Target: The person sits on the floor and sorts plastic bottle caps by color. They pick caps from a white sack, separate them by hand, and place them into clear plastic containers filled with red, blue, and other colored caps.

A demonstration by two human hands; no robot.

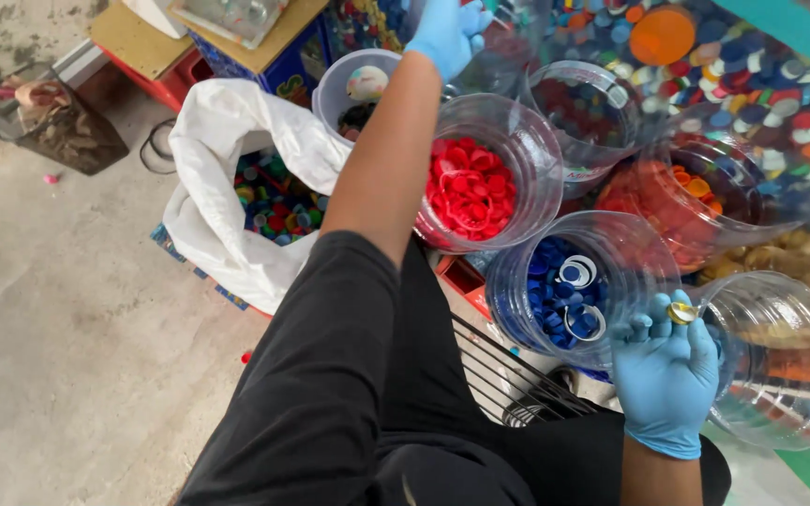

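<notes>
My right hand, in a blue glove, pinches a small yellow cap between its fingertips, just left of the mouth of a clear jar lying on its side. Beside that hand stands a clear jar of blue caps. My left arm stretches up across the scene. At its end my gloved left hand hovers with curled fingers over the far jars, by a heap of mixed coloured caps. Whether it holds anything is hidden. Below the forearm stands a jar of red caps.
A jar of orange caps and a jar with dark red caps stand further back. A white bucket and a white sack of mixed caps are on the left. A wire basket stands on the concrete floor.
</notes>
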